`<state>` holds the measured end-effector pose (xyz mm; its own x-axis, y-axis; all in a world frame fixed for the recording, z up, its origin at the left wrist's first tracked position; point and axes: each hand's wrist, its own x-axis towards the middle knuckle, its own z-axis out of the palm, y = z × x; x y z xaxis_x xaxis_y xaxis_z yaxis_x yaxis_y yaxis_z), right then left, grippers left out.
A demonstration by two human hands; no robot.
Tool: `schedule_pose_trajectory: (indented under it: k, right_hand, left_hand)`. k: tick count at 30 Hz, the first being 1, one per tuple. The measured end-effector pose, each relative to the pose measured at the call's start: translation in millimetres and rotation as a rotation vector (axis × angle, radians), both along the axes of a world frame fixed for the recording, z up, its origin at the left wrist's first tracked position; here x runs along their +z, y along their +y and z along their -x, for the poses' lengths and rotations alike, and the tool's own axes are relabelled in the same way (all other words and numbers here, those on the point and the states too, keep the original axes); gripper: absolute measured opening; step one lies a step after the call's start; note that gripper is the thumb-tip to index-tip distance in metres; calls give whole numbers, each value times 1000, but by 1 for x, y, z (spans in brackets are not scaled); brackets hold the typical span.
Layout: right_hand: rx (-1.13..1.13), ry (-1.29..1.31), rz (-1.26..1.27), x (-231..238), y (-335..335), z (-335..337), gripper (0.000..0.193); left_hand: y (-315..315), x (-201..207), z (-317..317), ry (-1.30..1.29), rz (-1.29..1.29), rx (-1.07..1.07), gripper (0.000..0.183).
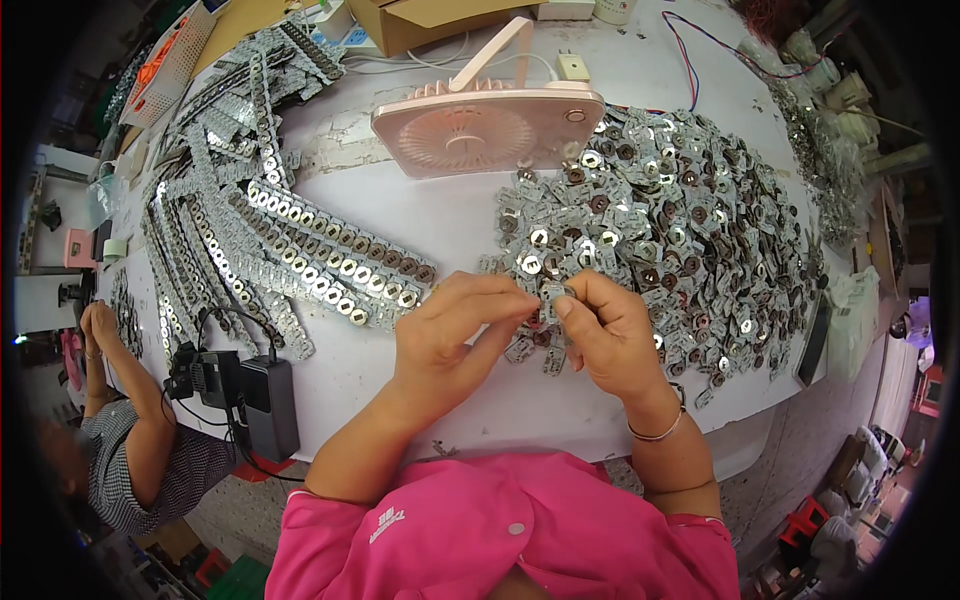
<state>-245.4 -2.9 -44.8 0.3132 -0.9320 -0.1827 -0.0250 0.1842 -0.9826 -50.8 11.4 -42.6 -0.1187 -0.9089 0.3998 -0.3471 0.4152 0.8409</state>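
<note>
My right hand [607,328] pinches a small grey part [552,292] between thumb and fingers, at the near left edge of a wide heap of loose small parts [650,210]. Each looks like a small grey plastic piece with a round metal disc, some silvery, some brown. Close beside it, my left hand [462,325] has its fingertips drawn together near the same piece; whether they grip anything is hidden. Left of my hands lie joined strips of such parts [330,245], laid side by side in long rows. A few loose pieces lie just below my fingers.
A pink fan [480,130] stands behind my hands. At the left edge are black power adapters [265,405] with cables. A cardboard box [430,22] and white basket [170,65] stand farther back. Another person [140,440] works at the table's left side. Plastic bags [855,320] hang at right.
</note>
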Motion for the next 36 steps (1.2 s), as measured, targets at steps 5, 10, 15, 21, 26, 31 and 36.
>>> schedule_pose_trajectory:
  k: [5, 10, 15, 21, 26, 31, 36]
  right_hand:
    - [-60, -95, -117, 9, 1, -4, 18]
    - [-86, -139, -128, 5, -1, -2, 16]
    - [-139, 382, 199, 15, -13, 9, 15]
    - [52, 205, 139, 15, -8, 13, 14]
    - [212, 99, 91, 12, -10, 15, 16]
    - [198, -287, -346, 12, -7, 8, 19]
    - [5, -341, -312, 8, -5, 3, 19]
  left_hand:
    - [-5, 1, 1, 5, 68, 6, 28]
    - [-2, -6, 2, 9, -15, -79, 27]
    - [-3, -2, 2, 215, -273, -82, 25]
    - [-5, -1, -8, 472, -577, -156, 24]
    - [-1, -2, -10, 578, -749, -215, 16]
    - [0, -3, -13, 890, -838, -355, 15]
    - [2, 0, 1, 609, -430, -156, 19]
